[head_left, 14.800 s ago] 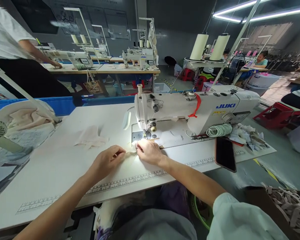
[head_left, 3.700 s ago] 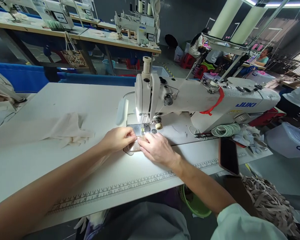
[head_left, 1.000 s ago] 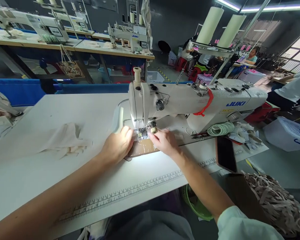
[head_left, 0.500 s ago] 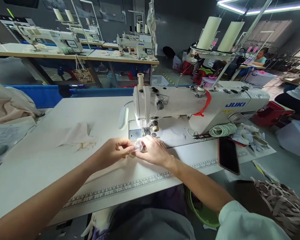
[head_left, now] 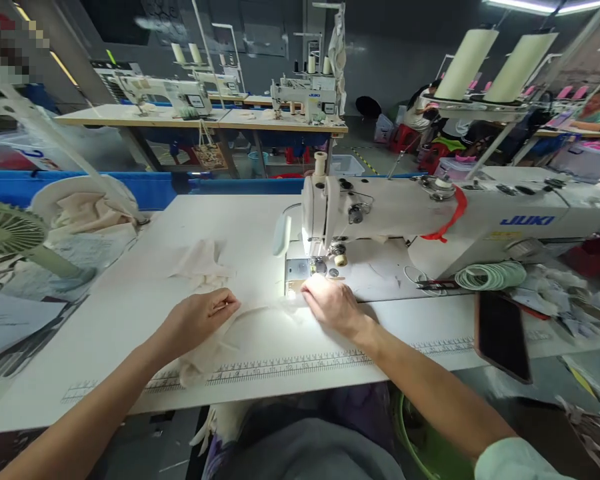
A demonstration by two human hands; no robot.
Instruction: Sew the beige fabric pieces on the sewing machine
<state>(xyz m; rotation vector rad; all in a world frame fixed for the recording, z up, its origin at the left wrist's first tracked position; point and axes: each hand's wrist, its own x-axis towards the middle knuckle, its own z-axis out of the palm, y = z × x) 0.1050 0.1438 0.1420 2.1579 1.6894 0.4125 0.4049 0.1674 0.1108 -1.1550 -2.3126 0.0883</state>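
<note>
Just in front of the presser foot (head_left: 316,267) of the sewing machine (head_left: 380,210), my right hand (head_left: 334,305) is closed, its fingertips down at a pale, thin piece of fabric (head_left: 293,310) that partly blends with the table. To the left, my left hand (head_left: 200,321) is closed in a pinch at the edge of cream fabric (head_left: 205,360), which trails below it toward the table's front edge. Its exact hold is partly hidden by the fingers. Beyond the left hand lie loose cream fabric pieces (head_left: 207,260), apart from it.
A printed ruler (head_left: 290,367) runs along the front of the white table. A phone (head_left: 503,337), a coil of pale green cord (head_left: 490,275) and scraps (head_left: 565,300) lie at right. A small fan (head_left: 10,230) and papers (head_left: 15,313) are at left. A green bin (head_left: 420,433) stands below.
My hands have separated: the left has drawn away leftward from the small white fabric both were at, while the right stays by the presser foot. The view has turned left.
</note>
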